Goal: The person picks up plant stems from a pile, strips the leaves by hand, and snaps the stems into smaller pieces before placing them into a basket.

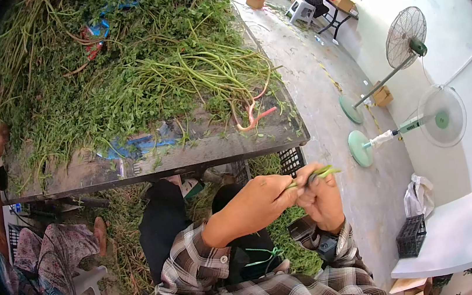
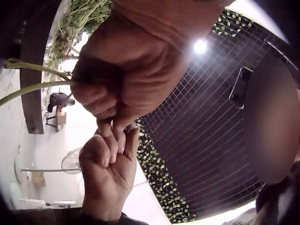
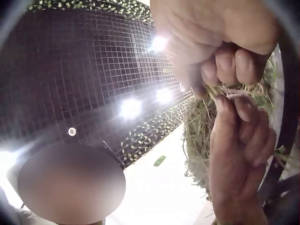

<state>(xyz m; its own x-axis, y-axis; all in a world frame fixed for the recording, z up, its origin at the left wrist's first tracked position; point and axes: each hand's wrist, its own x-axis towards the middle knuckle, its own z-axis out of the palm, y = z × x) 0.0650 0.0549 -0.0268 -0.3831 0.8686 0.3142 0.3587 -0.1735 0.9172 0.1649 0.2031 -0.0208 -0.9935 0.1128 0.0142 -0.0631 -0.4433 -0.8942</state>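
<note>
Both hands meet in front of the body, just past the table's near edge. My left hand (image 1: 253,207) grips thin green leafy-plant stems (image 1: 327,170), its fingers curled. Pressed up to it, my right hand (image 1: 323,203) pinches the same stems between thumb and fingers, and their ends stick out beyond it. In the left wrist view two stem lengths (image 2: 37,88) run out of the left fist, and the fingertips of both hands come together. Between the two thumbs a short piece of stem (image 3: 213,91) shows in the right wrist view.
A big heap of greens (image 1: 122,85) covers much of the wooden table (image 1: 213,152), with pinkish stems (image 1: 255,117) near its corner. More greens (image 1: 123,238) lie on the floor. Another person's leg (image 1: 60,249) is at left. Two fans (image 1: 405,38) and a black crate (image 1: 411,236) stand right.
</note>
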